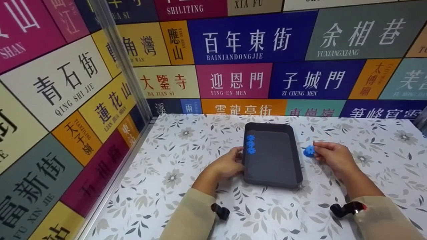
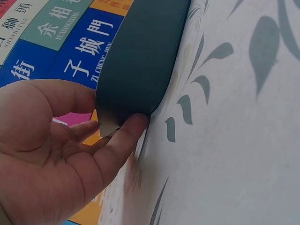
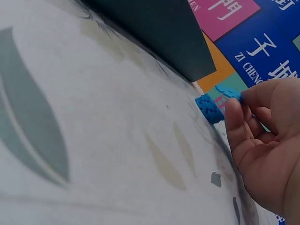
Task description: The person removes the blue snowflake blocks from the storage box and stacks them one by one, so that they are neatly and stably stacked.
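Observation:
A dark grey rectangular tray (image 1: pixel 273 181) lies on the table, with several small blue flower-shaped pieces (image 1: pixel 251 144) in a row along its left inner wall. At the tray's left side my left hand (image 1: pixel 228 163) holds the wall; in the left wrist view the thumb meets the rim and a fingertip touches lower down the outer wall (image 2: pixel 140 61). To the right of the tray, my right hand (image 1: pixel 332 155) pinches one blue flower-shaped piece (image 3: pixel 228 91) between thumb and finger. Just beside that piece stands a small stack of blue pieces (image 3: pixel 209 108), apart from the tray.
A white tablecloth (image 1: pixel 160 200) with a grey leaf and flower print covers the table. Behind and to the left rise walls of coloured street-name panels (image 1: pixel 233 81), with a metal corner strip (image 1: pixel 128 66) between them. Black wrist mounts (image 1: pixel 221 211) sit on both sleeves.

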{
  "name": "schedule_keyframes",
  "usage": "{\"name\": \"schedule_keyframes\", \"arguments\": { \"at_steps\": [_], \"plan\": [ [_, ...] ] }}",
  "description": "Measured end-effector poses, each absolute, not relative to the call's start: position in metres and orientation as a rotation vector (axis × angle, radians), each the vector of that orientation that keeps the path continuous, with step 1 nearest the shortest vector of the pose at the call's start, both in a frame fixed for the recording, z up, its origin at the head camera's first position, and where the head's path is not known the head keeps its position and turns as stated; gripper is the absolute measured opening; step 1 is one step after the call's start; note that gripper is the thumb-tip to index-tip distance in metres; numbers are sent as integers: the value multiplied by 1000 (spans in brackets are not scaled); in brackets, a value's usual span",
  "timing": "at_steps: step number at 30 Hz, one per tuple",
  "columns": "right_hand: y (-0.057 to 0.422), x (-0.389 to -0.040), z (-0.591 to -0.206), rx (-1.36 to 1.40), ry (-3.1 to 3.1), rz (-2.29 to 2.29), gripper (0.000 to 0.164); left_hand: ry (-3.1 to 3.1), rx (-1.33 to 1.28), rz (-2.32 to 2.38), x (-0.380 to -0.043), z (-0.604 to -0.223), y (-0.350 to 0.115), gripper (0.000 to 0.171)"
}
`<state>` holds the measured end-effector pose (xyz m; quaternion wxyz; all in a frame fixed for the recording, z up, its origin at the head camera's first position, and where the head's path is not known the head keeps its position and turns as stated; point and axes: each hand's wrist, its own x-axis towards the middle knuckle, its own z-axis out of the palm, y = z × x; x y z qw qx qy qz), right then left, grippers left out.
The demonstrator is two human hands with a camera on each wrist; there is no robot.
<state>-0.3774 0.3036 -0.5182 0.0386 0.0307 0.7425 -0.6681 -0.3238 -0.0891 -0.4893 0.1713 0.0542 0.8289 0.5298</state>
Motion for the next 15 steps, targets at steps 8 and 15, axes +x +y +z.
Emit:
{"name": "schedule_keyframes", "arguments": {
  "at_steps": [8,15],
  "plan": [
    [303,-379,-523,155,2454,-1848,48,2338,166,1521,-324,-490,-89,84],
    [301,-380,-523,225,2478,-1795,52,2350,156,1516,-323,-490,-88,84]
  ]
}}
